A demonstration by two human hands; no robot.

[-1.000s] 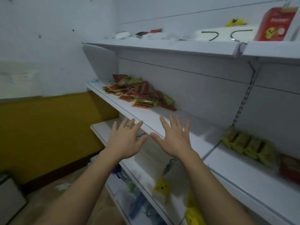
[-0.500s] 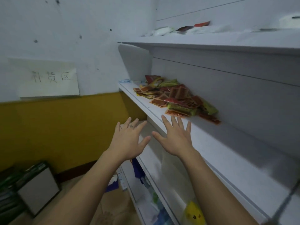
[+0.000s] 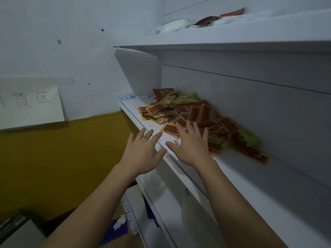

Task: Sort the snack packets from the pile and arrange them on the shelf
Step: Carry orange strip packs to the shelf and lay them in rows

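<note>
A pile of snack packets (image 3: 197,115), red, orange and green, lies on the white middle shelf (image 3: 241,179) against its grey back panel. My right hand (image 3: 189,145) is spread open with straight fingers, its fingertips over the near edge of the pile. Just left of it, my left hand (image 3: 143,151) is also spread open, hovering at the shelf's front edge and holding nothing.
The upper shelf (image 3: 232,38) overhangs the pile and carries white bags and a red packet. A lower shelf (image 3: 161,208) sits below my arms. A paper sign (image 3: 30,104) hangs on the white-and-yellow wall at left. Boxes (image 3: 19,231) stand on the floor.
The view has turned left and closed in on the pile. Both open hands have moved forward, and my right hand's fingertips now reach the nearest packets.
</note>
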